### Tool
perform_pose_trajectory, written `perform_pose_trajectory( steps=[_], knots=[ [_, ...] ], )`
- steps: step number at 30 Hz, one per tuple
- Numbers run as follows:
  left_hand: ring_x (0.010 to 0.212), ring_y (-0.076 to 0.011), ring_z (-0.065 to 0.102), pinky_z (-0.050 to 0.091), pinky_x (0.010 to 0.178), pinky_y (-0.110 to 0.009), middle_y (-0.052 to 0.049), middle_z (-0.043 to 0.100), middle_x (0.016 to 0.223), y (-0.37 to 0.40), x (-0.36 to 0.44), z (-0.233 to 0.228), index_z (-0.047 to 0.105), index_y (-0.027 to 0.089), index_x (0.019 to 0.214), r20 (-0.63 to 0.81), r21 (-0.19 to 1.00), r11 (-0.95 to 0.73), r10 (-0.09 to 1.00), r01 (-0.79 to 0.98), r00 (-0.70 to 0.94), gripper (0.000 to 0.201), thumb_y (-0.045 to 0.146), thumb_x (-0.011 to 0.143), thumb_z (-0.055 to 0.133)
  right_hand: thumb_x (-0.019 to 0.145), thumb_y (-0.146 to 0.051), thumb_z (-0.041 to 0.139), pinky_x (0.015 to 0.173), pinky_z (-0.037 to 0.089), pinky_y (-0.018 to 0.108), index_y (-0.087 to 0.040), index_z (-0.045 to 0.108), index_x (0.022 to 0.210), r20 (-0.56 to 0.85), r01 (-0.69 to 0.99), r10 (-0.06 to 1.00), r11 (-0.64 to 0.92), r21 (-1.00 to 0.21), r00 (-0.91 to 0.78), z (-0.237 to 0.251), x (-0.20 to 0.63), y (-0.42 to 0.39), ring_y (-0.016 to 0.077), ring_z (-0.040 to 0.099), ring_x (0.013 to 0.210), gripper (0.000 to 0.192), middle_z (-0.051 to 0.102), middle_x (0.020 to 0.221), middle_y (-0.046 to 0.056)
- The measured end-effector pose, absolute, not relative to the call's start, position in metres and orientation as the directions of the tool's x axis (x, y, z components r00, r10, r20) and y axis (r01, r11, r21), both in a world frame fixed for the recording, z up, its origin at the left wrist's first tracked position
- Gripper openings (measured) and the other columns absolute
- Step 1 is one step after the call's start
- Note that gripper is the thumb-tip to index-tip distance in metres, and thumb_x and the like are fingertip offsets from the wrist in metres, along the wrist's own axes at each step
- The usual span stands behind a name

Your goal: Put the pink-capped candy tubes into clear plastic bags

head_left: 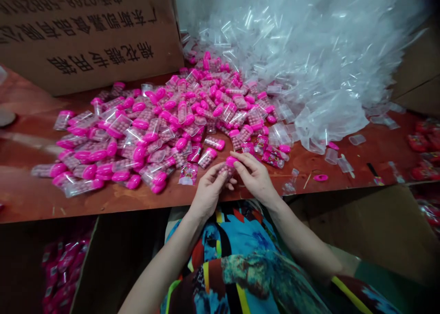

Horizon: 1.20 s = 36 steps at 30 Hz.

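Observation:
Between my two hands, just above the table's front edge, is a small clear candy container [227,169] with a pink cap and pink candy balls inside. My left hand [212,184] is wrapped round its clear body. The fingers of my right hand [252,174] pinch the pink cap from the other side. Beyond my hands spreads a big heap of similar capped candy containers [182,112]. Close by, a filled container [207,158] and a pink candy sachet [188,173] lie on the red table [137,203].
A large cardboard box [89,34] stands at the back left. Clear plastic containers and bags [302,48] pile up at the back right. Loose clear tubes [357,140] and a pink cap [321,178] lie on the right. Pink packets [65,268] fill a box below left.

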<state>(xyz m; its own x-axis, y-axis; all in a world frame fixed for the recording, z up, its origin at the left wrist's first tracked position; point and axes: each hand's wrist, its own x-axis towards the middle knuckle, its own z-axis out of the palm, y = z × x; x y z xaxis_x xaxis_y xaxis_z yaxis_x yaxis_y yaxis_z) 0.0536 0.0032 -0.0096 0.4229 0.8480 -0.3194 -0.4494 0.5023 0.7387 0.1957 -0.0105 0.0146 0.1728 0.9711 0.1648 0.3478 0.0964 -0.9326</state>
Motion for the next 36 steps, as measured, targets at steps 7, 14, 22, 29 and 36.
perform_pose_trajectory(
  steps=[7, 14, 22, 29, 36],
  knots=[
    [0.069, -0.0124, 0.062, 0.048, 0.063, -0.025, -0.004, 0.069, 0.083, 0.002, 0.055, -0.008, 0.069, 0.016, 0.110, -0.320, 0.718, 0.506, 0.850, -0.478, 0.419, 0.036, 0.033, 0.080, 0.076, 0.094, -0.033, 0.060, 0.080, 0.055, 0.034, -0.025, 0.073, 0.111, 0.212, 0.390, 0.954, 0.116, -0.913, 0.212, 0.011, 0.190, -0.009, 0.0199, 0.065, 0.090, 0.022, 0.068, 0.098, 0.005],
    [0.061, -0.0077, 0.051, 0.038, 0.056, -0.020, -0.001, 0.064, 0.076, -0.007, 0.055, -0.006, 0.070, 0.016, 0.109, -0.331, 0.719, 0.470, 0.879, -0.511, 0.343, 0.032, 0.032, 0.082, 0.073, 0.098, -0.025, 0.050, 0.095, 0.051, 0.043, -0.021, 0.062, 0.127, 0.357, 0.629, 0.934, 0.284, -0.724, -0.011, 0.013, 0.188, -0.018, 0.0250, 0.061, 0.106, 0.031, 0.065, 0.111, 0.011],
    [0.069, -0.0121, 0.061, 0.049, 0.069, -0.024, -0.005, 0.070, 0.084, 0.003, 0.052, 0.007, 0.072, 0.014, 0.103, -0.406, 0.651, 0.584, 0.807, -0.484, 0.428, 0.032, 0.029, 0.076, 0.078, 0.079, -0.042, 0.076, 0.101, 0.046, 0.053, -0.018, 0.036, 0.144, 0.262, 0.704, 0.929, 0.369, -0.606, -0.261, 0.016, 0.201, -0.015, 0.0339, 0.052, 0.120, 0.080, 0.054, 0.128, 0.017],
    [0.072, -0.0108, 0.062, 0.049, 0.074, -0.021, -0.006, 0.071, 0.082, 0.008, 0.046, 0.017, 0.074, 0.011, 0.091, -0.384, 0.606, 0.640, 0.756, -0.472, 0.531, 0.023, 0.027, 0.076, 0.079, 0.077, -0.022, 0.067, 0.091, 0.054, 0.042, -0.020, 0.038, 0.139, 0.471, 0.656, 0.863, 0.462, -0.596, -0.180, -0.001, 0.195, -0.008, 0.0291, 0.059, 0.115, 0.069, 0.057, 0.127, 0.015],
    [0.075, -0.0124, 0.062, 0.050, 0.074, -0.024, -0.005, 0.069, 0.085, 0.003, 0.047, 0.008, 0.069, 0.013, 0.098, -0.411, 0.754, 0.550, 0.821, -0.359, 0.396, 0.037, 0.031, 0.069, 0.083, 0.078, -0.025, 0.067, 0.085, 0.053, 0.048, -0.018, 0.045, 0.130, 0.484, 0.727, 0.840, 0.490, -0.481, -0.245, 0.001, 0.200, -0.005, 0.0318, 0.063, 0.100, 0.057, 0.064, 0.109, 0.015]
  ],
)
